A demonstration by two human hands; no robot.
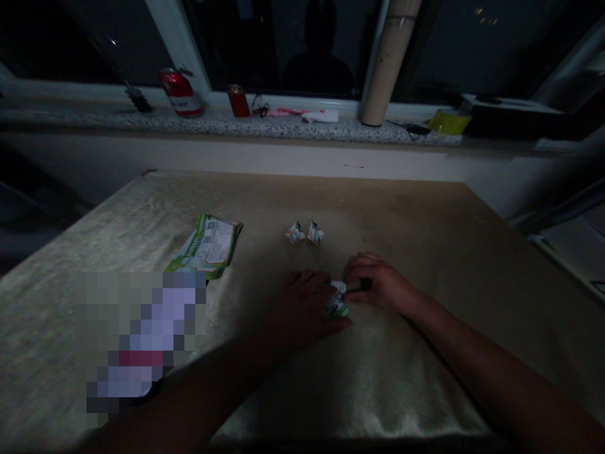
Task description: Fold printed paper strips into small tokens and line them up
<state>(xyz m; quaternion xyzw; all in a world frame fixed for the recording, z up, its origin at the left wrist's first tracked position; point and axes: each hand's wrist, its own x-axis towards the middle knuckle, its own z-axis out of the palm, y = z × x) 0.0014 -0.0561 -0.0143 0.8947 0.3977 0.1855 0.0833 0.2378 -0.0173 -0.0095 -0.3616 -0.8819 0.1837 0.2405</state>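
My left hand [305, 306] and my right hand [378, 284] meet near the middle of the table [425, 239]. Both pinch a small folded piece of white and green printed paper [338, 301] between their fingertips. The left hand's fingers curl over the paper's left side, and the right hand's thumb and fingers close on its upper right edge. Just beyond my hands lie two small folded paper shapes [305, 232], side by side and touching the table.
A stack of green printed sheets [208, 246] lies to the left. A blurred-out item [142, 340] sits at the front left. On the window sill stand a red can [180, 93], a small red object [238, 101], a cardboard tube [385, 63] and yellow tape [447, 121].
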